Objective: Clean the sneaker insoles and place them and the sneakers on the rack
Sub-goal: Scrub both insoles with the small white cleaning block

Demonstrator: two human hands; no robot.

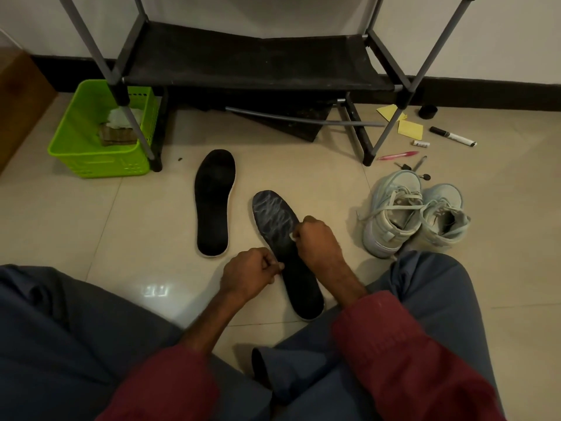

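Nearby, spare insole (214, 205), green basket (91, 159) behind rack leg (135, 129), sneakers (394, 220), marker (452, 136), pink pen (397, 155).

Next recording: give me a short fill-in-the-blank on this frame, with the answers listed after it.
1. The right hand holds a white wipe on the streaked insole, whose edge the left hand pinches; the plain black insole lies to the ____ of the streaked one.
2. The pale blue sneakers stand on the ____, not on the rack.
3. The basket by the rack's leg is ____ in colour.
Missing words: left; floor; green.
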